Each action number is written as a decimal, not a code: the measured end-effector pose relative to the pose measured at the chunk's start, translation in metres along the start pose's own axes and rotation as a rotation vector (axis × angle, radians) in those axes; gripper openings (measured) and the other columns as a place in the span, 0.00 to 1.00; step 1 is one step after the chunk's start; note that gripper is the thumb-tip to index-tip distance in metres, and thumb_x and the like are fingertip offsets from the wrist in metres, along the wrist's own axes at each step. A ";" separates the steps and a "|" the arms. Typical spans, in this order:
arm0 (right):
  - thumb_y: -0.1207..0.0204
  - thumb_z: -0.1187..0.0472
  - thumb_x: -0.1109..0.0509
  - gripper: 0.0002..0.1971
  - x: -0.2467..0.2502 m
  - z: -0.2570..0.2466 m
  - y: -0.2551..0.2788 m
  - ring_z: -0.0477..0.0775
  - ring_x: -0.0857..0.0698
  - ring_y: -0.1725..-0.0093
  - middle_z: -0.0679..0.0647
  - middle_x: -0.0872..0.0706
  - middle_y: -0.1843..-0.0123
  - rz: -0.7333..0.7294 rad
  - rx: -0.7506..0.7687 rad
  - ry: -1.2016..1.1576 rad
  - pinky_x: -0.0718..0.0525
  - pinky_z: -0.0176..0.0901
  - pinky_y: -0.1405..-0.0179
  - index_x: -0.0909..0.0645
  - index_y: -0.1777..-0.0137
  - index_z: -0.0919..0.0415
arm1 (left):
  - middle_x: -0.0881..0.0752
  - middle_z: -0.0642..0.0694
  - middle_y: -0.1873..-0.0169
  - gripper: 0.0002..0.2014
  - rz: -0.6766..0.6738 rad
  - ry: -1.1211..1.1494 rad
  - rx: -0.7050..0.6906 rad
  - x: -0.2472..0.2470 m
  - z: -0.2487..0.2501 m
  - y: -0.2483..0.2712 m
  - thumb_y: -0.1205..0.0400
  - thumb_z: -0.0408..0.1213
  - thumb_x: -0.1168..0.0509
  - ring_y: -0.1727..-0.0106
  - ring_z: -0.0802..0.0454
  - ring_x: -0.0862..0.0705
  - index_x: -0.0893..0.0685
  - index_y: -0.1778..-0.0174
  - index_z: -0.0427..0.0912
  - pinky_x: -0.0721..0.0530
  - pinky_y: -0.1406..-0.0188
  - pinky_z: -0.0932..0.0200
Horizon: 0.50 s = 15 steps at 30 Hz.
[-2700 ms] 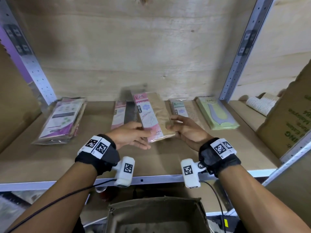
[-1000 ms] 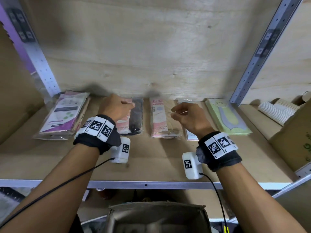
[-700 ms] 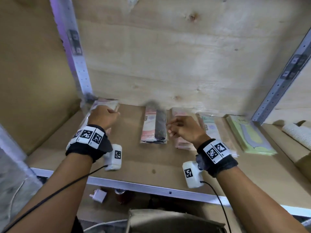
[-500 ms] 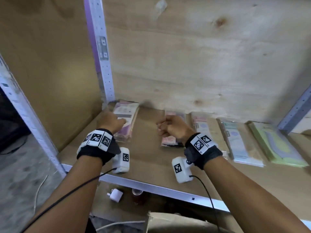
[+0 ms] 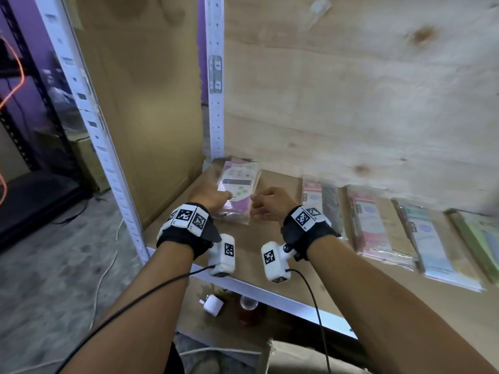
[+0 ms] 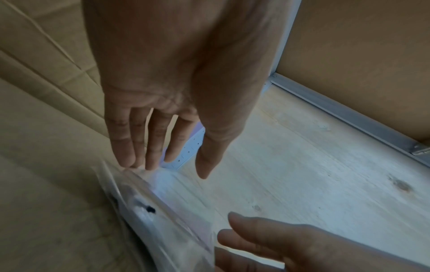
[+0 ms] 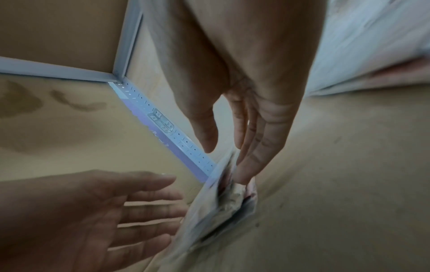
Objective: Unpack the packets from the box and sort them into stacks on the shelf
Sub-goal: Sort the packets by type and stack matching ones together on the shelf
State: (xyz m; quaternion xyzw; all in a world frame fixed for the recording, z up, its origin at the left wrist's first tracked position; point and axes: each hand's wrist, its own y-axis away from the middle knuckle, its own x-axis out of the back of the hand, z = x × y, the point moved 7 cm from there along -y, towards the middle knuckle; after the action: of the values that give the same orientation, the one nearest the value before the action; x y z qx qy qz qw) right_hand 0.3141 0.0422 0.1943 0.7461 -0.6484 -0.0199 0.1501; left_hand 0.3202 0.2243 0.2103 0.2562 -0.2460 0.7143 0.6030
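Observation:
A stack of purple-and-white packets (image 5: 239, 190) lies at the far left of the shelf board (image 5: 251, 247), close to the rear corner post. My left hand (image 5: 213, 197) is at its left side and my right hand (image 5: 266, 203) at its right side. In the left wrist view the left hand (image 6: 172, 171) has straight fingers, with the tips at the packet's clear edge (image 6: 163, 220). The right wrist view shows the right hand (image 7: 225, 165) with straight fingers resting against the blurred packet stack (image 7: 221, 202). Neither hand grips anything.
To the right lie a pink-and-black stack (image 5: 321, 206), a pink-and-beige stack (image 5: 378, 228), a pale blue stack (image 5: 429, 244) and a green one (image 5: 478, 238). Metal posts (image 5: 216, 76) and a cardboard side panel (image 5: 151, 117) bound the left. The box (image 5: 310, 357) sits below the shelf edge.
The pink-and-beige packet both hands held now lies on the shelf. Both hands have moved left along the shelf to the purple stack, and the head view swung left.

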 end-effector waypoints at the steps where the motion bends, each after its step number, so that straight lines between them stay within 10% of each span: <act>1: 0.20 0.66 0.28 0.05 -0.001 0.002 -0.002 0.53 0.16 0.73 0.59 0.19 0.64 0.008 0.003 0.003 0.11 0.43 0.72 0.23 0.53 0.64 | 0.17 0.53 0.52 0.13 -0.008 0.001 0.014 -0.001 0.001 0.000 0.20 0.40 0.27 0.51 0.50 0.15 0.19 0.41 0.47 0.26 0.62 0.68; 4: 0.23 0.70 0.26 0.11 -0.001 0.004 -0.003 0.52 0.18 0.74 0.60 0.17 0.62 0.045 0.023 0.032 0.15 0.44 0.69 0.26 0.53 0.60 | 0.12 0.41 0.43 0.20 -0.099 0.043 0.105 -0.011 -0.003 0.000 0.19 0.43 0.28 0.44 0.41 0.12 0.19 0.34 0.38 0.14 0.44 0.54; 9: 0.25 0.76 0.28 0.14 0.014 0.007 0.008 0.54 0.21 0.69 0.63 0.18 0.61 0.049 0.034 0.039 0.21 0.45 0.69 0.26 0.45 0.63 | 0.14 0.37 0.58 0.03 -0.081 0.240 0.153 -0.014 -0.005 0.001 0.17 0.33 0.33 0.60 0.41 0.17 0.16 0.52 0.36 0.13 0.53 0.44; 15: 0.22 0.76 0.33 0.22 0.054 -0.003 0.034 0.50 0.17 0.69 0.60 0.15 0.52 0.013 0.054 -0.145 0.19 0.41 0.68 0.27 0.29 0.66 | 0.16 0.36 0.33 0.24 -0.040 0.002 -0.026 -0.003 0.014 0.002 0.19 0.23 0.38 0.34 0.39 0.17 0.20 0.26 0.39 0.19 0.34 0.53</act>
State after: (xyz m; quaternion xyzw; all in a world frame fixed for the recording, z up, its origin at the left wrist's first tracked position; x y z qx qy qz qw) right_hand 0.2906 -0.0136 0.2142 0.7423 -0.6627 -0.0553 0.0825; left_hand 0.3194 0.2129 0.2187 0.2527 -0.2496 0.6990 0.6207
